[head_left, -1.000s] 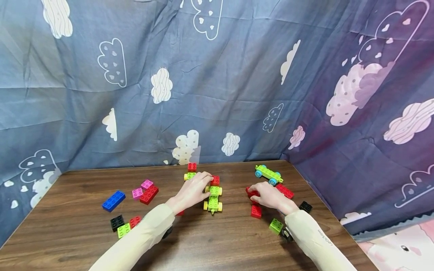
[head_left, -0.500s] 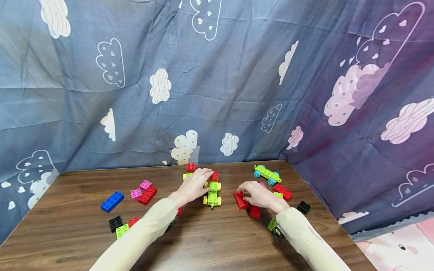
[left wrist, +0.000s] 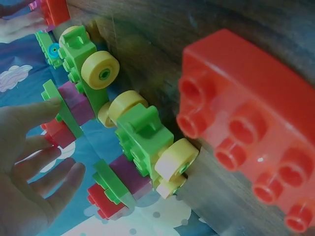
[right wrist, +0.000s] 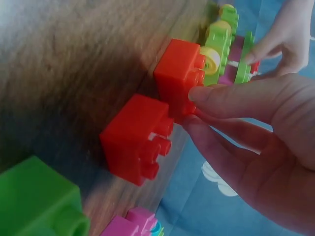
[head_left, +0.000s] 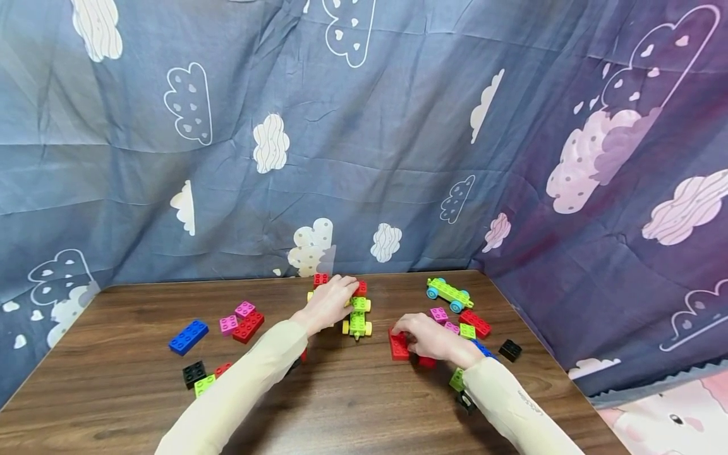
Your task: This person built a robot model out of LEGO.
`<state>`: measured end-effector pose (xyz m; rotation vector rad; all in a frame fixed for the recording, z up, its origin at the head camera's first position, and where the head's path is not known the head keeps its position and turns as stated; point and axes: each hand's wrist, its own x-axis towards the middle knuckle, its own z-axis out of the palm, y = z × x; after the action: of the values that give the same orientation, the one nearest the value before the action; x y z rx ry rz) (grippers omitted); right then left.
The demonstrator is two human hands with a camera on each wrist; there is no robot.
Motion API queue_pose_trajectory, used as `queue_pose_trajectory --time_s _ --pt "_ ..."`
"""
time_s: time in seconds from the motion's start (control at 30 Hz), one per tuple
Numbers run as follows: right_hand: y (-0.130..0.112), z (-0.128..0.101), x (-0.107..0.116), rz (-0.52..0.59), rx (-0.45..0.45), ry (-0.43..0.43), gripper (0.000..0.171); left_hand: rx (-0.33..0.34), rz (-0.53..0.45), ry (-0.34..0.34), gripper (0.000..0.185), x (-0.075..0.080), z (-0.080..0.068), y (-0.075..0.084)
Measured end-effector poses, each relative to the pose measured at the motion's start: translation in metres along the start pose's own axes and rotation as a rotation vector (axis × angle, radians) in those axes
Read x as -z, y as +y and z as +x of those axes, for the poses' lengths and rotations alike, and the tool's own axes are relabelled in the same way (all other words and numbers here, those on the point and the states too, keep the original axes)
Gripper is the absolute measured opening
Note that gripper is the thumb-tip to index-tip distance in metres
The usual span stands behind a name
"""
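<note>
My left hand (head_left: 330, 302) grips the raised bricks of a green toy car (head_left: 357, 323) with yellow wheels. Its thumb lies on the green brick (left wrist: 63, 110), and fingers reach behind the red top brick (left wrist: 59, 132). A second such car (left wrist: 142, 132) stands beside it, partly hidden by that hand in the head view. Right of the cars, my right hand (head_left: 433, 338) pinches a long red brick (head_left: 397, 346) between thumb and fingers at its studded top. Close by sits a smaller red brick (right wrist: 135, 140), partly under that hand in the head view.
A green car with blue wheels (head_left: 449, 294) stands at the back right, near pink bricks (head_left: 439, 315) and a red brick (head_left: 474, 322). A black brick (head_left: 510, 349) lies near the right edge. Left are a blue brick (head_left: 189, 337), a red brick (head_left: 248, 327) and several others.
My right hand has carried the long red brick leftward and turned it lengthwise, uncovering pink, green and blue bricks. My left hand has slid the yellow-wheeled car slightly toward the back.
</note>
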<state>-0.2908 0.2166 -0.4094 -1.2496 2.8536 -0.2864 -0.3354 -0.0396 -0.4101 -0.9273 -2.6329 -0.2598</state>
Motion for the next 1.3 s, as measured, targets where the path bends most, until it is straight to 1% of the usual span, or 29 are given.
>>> queue_pose_trajectory --time_s 0.13,0.3,0.4,0.5,0.6,0.77,0.87,1.0,1.1,1.3 --pt "-0.006 -0.002 -0.002 0.003 -0.008 -0.001 0.034 0.005 0.038 0.033 0.045 -0.002 0.005 0.000" --pt "-0.014 -0.003 -0.004 0.012 -0.015 -0.009 0.032 0.020 0.079 0.076 0.035 -0.004 0.007 0.001" --pt "-0.018 -0.002 -0.007 0.012 -0.024 -0.008 0.031 0.026 0.094 0.105 0.031 -0.006 0.005 -0.001" --pt "-0.021 -0.001 -0.009 0.011 -0.022 -0.002 0.031 0.027 0.110 0.121 0.031 -0.006 0.003 -0.004" --pt "-0.022 -0.001 -0.011 0.005 -0.035 -0.005 0.031 0.013 0.120 0.127 0.032 -0.002 0.001 -0.005" --pt "-0.021 -0.006 -0.010 -0.037 -0.065 0.014 0.029 -0.034 0.095 0.166 0.031 0.012 -0.004 -0.006" --pt "-0.019 -0.007 -0.009 -0.040 -0.058 0.024 0.027 -0.040 0.087 0.172 0.031 0.022 -0.011 -0.009" --pt "-0.018 -0.008 -0.010 -0.029 -0.021 0.035 0.026 -0.048 0.087 0.189 0.032 0.031 -0.026 -0.016" --pt "-0.018 -0.009 -0.011 -0.034 0.003 0.045 0.030 -0.053 0.082 0.207 0.031 0.036 -0.038 -0.019" --pt "-0.019 -0.008 -0.013 -0.043 0.000 0.059 0.039 -0.014 0.073 0.172 0.034 0.048 -0.063 -0.023"
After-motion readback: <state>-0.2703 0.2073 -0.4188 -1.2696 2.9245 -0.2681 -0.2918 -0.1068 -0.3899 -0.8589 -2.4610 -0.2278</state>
